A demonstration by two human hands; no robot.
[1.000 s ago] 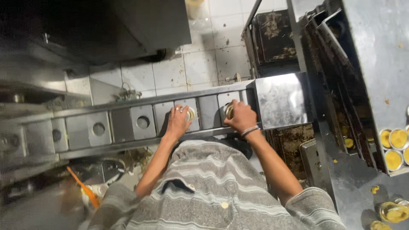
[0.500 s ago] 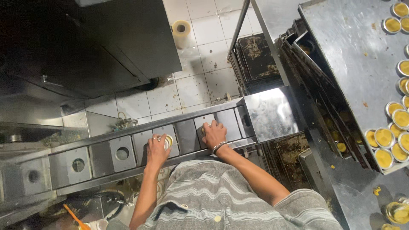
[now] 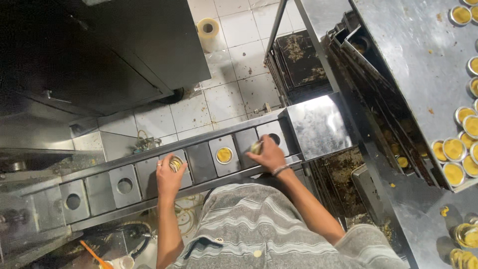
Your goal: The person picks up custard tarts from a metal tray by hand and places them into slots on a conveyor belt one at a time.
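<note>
Left hand pinches a stack of foil cups over a conveyor slot; right hand pinches another cup beside the rightmost slot.

I think this is a bakery kitchen, a place where lots of little tarts get made. I see a long metal machine with square plates in a row, each with a round hole. One hole has a small tin cup with yellow filling in it. On the right there is a big steel table with many more filled cups on it. Beside it stands a rack of dark, crusty baking trays. The floor is white tile with crumbs and stains. A big black oven-like box stands on the left. A roll of clear wrap stands on the floor.
</note>
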